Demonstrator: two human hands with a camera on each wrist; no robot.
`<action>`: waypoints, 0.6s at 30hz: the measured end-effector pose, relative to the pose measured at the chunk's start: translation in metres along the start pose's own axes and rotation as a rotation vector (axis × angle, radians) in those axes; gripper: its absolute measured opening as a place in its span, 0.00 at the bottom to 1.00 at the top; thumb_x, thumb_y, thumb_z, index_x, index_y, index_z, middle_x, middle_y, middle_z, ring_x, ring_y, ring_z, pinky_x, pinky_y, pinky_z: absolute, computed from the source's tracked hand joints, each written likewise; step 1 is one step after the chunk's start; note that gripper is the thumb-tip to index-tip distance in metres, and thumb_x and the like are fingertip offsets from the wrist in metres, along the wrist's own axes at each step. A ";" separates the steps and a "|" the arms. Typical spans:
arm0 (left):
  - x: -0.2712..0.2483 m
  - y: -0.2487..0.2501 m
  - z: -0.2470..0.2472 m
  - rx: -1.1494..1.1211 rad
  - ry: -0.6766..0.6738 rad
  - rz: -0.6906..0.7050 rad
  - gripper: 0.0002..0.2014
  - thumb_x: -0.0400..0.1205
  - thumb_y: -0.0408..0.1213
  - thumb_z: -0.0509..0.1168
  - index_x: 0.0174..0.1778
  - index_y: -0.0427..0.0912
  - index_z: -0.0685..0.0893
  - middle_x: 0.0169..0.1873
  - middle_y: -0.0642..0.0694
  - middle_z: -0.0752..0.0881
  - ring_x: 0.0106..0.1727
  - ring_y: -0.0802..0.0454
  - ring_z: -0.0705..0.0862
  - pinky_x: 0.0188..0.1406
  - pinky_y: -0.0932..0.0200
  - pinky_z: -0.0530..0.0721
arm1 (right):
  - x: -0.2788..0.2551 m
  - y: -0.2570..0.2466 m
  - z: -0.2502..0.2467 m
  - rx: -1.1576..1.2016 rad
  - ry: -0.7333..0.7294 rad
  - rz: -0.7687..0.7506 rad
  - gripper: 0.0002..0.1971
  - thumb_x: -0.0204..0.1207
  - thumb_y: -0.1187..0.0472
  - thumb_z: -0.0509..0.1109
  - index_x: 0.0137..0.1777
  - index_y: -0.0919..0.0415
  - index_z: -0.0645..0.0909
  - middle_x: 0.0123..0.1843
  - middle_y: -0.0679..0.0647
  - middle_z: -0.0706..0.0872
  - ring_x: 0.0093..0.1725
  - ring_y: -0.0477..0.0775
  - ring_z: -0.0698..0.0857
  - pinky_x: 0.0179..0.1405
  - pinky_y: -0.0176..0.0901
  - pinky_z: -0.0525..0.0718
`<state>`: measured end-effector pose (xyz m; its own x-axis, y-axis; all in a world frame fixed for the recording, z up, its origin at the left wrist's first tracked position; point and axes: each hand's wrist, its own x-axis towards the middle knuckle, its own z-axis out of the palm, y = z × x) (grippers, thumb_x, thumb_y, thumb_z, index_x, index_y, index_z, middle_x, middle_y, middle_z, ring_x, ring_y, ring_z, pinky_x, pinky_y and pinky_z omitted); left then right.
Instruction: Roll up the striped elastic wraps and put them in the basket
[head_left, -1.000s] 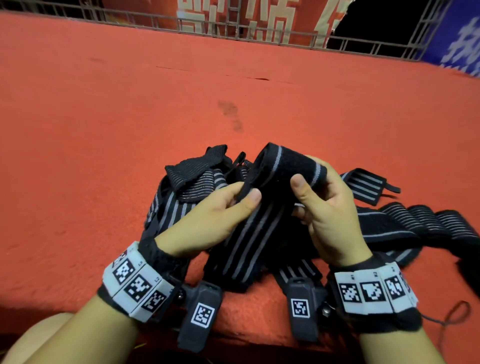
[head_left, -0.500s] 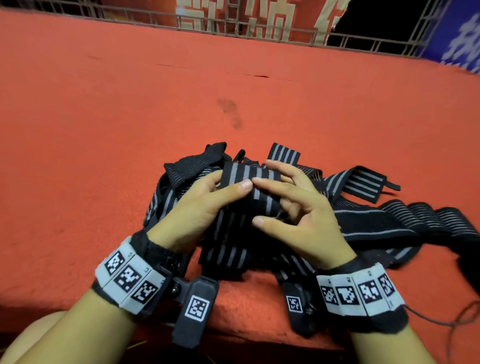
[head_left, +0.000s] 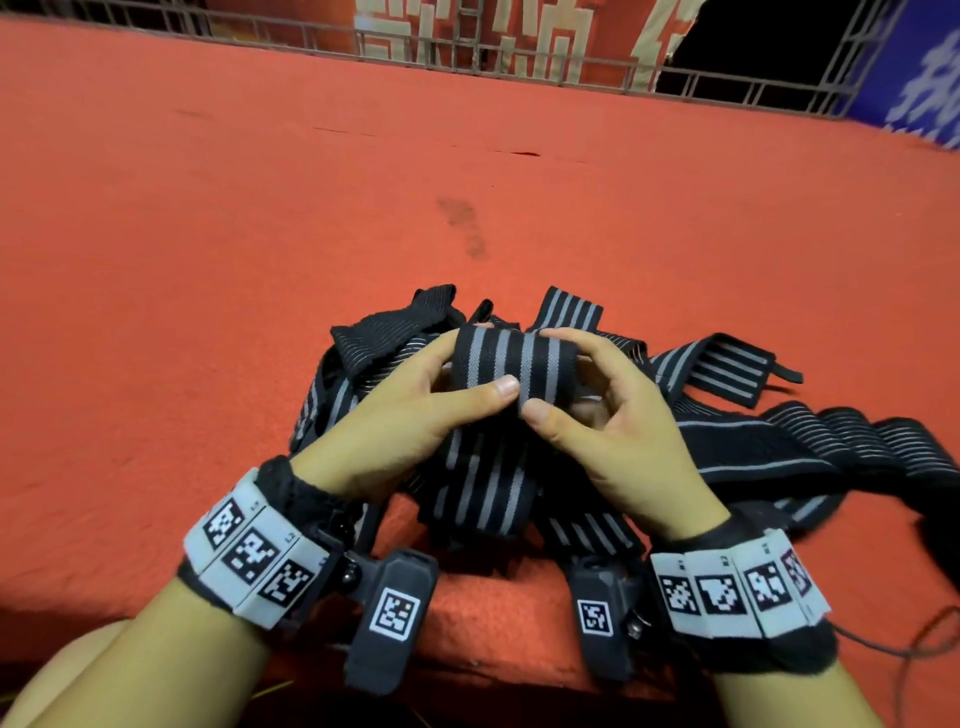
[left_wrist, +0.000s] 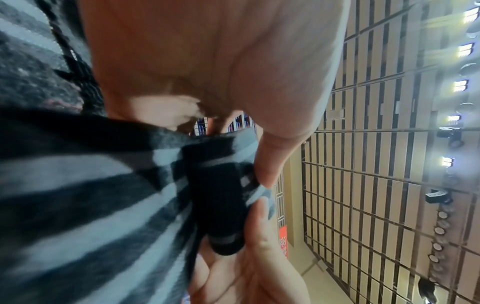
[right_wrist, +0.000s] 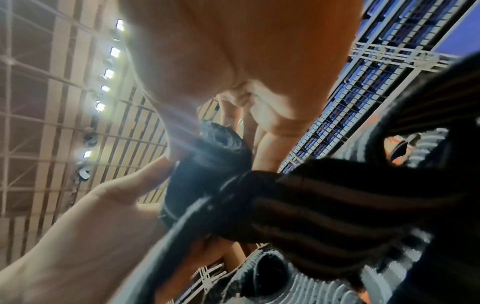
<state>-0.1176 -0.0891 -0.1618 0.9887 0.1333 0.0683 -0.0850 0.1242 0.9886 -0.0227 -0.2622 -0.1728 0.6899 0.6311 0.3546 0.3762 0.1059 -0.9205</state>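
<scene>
A black wrap with grey stripes (head_left: 511, 364) is partly rolled into a small cylinder held above the red surface. My left hand (head_left: 415, 410) grips the roll's left end, thumb lying across its front. My right hand (head_left: 597, 410) grips the right end, thumb under it and fingers curled over the top. The wrap's loose tail (head_left: 483, 483) hangs down toward me. The left wrist view has the roll (left_wrist: 221, 205) between both hands, and the right wrist view catches its coiled end (right_wrist: 223, 144). A heap of other striped wraps (head_left: 753, 436) lies beneath and to the right. No basket is in view.
The wraps lie on a red carpeted platform (head_left: 260, 260) whose near edge (head_left: 493, 649) runs just behind my wrists. A metal railing (head_left: 519, 57) borders the far side. A thin cable (head_left: 914, 639) trails at the lower right.
The lifted end of the wrap has been turned over into a roll, showing its stripes. Both hands have closed in around the roll and turned it further.
</scene>
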 end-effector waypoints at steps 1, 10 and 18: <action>0.000 0.001 0.000 0.010 -0.007 -0.010 0.23 0.81 0.39 0.71 0.73 0.53 0.77 0.64 0.44 0.88 0.67 0.47 0.87 0.65 0.48 0.86 | -0.001 0.000 0.000 -0.071 0.017 -0.034 0.27 0.74 0.63 0.80 0.72 0.53 0.78 0.66 0.50 0.87 0.65 0.51 0.88 0.65 0.53 0.86; -0.003 0.005 -0.001 0.054 -0.007 -0.020 0.23 0.83 0.45 0.65 0.74 0.43 0.77 0.67 0.44 0.87 0.70 0.47 0.85 0.73 0.41 0.80 | -0.001 0.000 0.002 -0.293 0.060 -0.336 0.32 0.66 0.73 0.83 0.67 0.49 0.79 0.65 0.52 0.84 0.68 0.54 0.84 0.64 0.59 0.85; -0.004 0.008 -0.004 -0.021 0.062 -0.014 0.23 0.81 0.47 0.69 0.67 0.35 0.81 0.61 0.29 0.87 0.58 0.38 0.88 0.59 0.42 0.86 | -0.001 0.000 0.011 -0.503 -0.048 -0.465 0.31 0.61 0.72 0.85 0.66 0.62 0.82 0.65 0.57 0.80 0.70 0.51 0.80 0.70 0.46 0.79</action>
<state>-0.1229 -0.0845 -0.1547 0.9803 0.1921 0.0449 -0.0741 0.1474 0.9863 -0.0297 -0.2543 -0.1749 0.3633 0.6410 0.6761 0.8760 0.0119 -0.4821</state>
